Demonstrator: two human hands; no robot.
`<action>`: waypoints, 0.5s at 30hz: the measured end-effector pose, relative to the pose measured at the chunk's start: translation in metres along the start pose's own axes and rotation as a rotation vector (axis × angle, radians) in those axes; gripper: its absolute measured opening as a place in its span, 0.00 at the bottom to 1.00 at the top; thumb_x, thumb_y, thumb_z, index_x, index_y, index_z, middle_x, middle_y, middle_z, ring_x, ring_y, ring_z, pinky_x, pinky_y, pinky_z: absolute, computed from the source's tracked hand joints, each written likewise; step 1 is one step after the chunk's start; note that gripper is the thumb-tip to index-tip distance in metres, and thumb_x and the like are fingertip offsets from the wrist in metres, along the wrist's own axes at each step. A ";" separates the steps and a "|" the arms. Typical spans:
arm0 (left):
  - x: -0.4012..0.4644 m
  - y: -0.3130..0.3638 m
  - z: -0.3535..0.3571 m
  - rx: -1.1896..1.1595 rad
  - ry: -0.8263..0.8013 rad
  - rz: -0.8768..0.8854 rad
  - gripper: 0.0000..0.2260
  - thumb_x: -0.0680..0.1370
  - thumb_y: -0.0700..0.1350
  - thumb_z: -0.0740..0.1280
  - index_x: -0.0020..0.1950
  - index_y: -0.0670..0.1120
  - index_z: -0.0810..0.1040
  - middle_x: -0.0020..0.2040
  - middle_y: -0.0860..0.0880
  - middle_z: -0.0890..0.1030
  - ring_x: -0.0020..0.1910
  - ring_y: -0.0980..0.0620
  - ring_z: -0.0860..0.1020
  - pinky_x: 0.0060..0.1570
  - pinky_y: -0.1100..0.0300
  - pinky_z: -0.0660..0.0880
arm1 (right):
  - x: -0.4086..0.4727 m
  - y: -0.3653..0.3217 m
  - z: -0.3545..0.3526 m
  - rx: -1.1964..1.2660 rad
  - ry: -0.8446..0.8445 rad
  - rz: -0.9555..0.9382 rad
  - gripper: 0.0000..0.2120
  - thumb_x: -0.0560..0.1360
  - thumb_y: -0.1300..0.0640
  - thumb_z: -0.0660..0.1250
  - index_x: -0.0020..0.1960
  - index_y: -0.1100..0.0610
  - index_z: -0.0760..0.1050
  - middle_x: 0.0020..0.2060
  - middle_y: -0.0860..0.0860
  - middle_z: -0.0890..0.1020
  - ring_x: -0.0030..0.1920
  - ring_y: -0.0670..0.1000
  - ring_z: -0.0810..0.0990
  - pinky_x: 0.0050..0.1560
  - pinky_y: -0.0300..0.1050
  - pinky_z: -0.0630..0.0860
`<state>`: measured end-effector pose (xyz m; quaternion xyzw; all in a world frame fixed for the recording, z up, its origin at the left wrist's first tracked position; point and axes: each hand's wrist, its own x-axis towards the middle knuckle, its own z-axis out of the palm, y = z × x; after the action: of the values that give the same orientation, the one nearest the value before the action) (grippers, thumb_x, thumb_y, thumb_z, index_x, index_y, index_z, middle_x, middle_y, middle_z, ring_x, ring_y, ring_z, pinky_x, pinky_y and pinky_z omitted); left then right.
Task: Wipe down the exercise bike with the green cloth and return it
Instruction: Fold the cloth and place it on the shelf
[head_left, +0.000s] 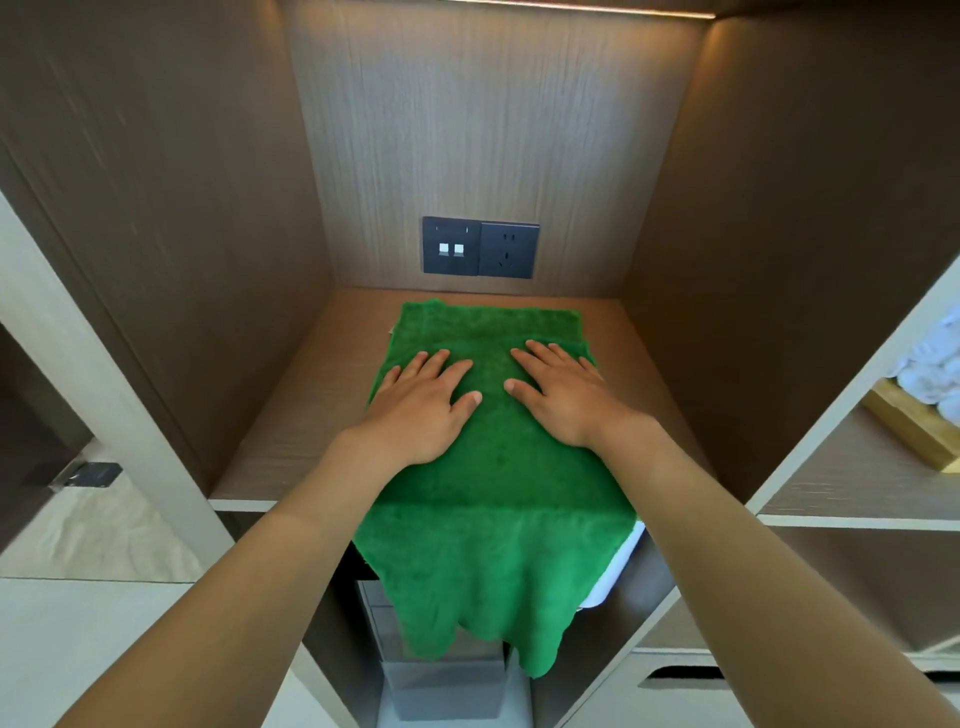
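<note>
A wood-lined cabinet niche (493, 130) fills the view, lit from a strip above, with a bare shelf (280, 447) as its floor and a dark socket plate (480, 248) on the back wall. The green cloth (493, 467) lies spread along that shelf, its near part draped over the front edge and hanging down in front of the compartment below. The left hand (421, 410) and the right hand (566, 397) rest flat on it side by side, a little apart, fingers straight and spread, gripping nothing. No exercise bike is in view, so this is either the pick-up or the return; I cannot tell which. If the pick-up, the fingers must gather the cloth; if the return, only the hanging end needs tidying.
</note>
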<state>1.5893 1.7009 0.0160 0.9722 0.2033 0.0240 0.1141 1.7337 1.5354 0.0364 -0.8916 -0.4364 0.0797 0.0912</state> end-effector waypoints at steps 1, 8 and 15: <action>0.000 -0.001 0.001 0.001 0.011 0.000 0.29 0.85 0.67 0.47 0.85 0.60 0.53 0.87 0.51 0.51 0.86 0.47 0.49 0.82 0.43 0.47 | -0.002 -0.001 -0.001 0.007 0.012 0.004 0.32 0.86 0.35 0.50 0.86 0.46 0.51 0.86 0.48 0.50 0.85 0.53 0.48 0.82 0.58 0.46; -0.002 -0.004 0.008 -0.015 0.062 0.009 0.30 0.84 0.67 0.47 0.85 0.59 0.55 0.87 0.51 0.53 0.85 0.46 0.51 0.82 0.43 0.49 | -0.046 -0.015 0.007 0.089 0.106 -0.061 0.30 0.86 0.39 0.55 0.85 0.48 0.56 0.85 0.48 0.55 0.85 0.53 0.50 0.83 0.60 0.52; -0.023 0.008 -0.011 -0.079 0.143 0.003 0.26 0.86 0.59 0.57 0.84 0.54 0.62 0.85 0.48 0.59 0.85 0.45 0.55 0.83 0.43 0.54 | -0.061 -0.013 0.020 0.063 0.120 -0.064 0.28 0.87 0.39 0.52 0.85 0.46 0.56 0.85 0.46 0.56 0.85 0.50 0.50 0.83 0.55 0.48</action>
<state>1.5704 1.6863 0.0284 0.9630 0.2081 0.1017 0.1378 1.6819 1.4965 0.0239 -0.8771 -0.4555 0.0369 0.1477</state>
